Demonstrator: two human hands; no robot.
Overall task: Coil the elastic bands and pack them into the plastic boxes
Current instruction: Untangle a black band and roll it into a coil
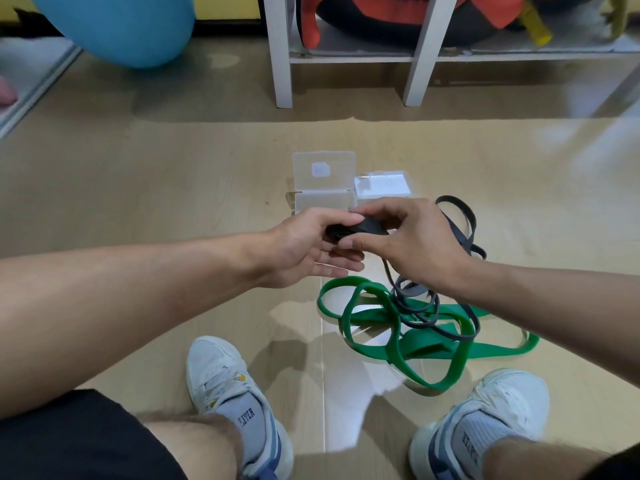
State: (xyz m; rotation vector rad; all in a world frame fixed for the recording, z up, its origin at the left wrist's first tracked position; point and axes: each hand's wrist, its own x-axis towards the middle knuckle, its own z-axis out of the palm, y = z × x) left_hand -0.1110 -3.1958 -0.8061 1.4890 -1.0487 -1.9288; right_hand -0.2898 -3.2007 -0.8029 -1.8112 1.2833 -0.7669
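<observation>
Black elastic band (356,227), partly coiled, sits pinched between left hand (311,247) and right hand (412,244), tail trailing floorward.

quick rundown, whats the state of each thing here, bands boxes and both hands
black band: partly coiled between both hands, its tail trailing loose to the floor
green band: uncoiled, in loose loops on the floor under the black tail
left box: open, lid upright, contents unclear
right box: lid closed
left hand: grip pinching the coil
right hand: fingers curled over the coil
</observation>
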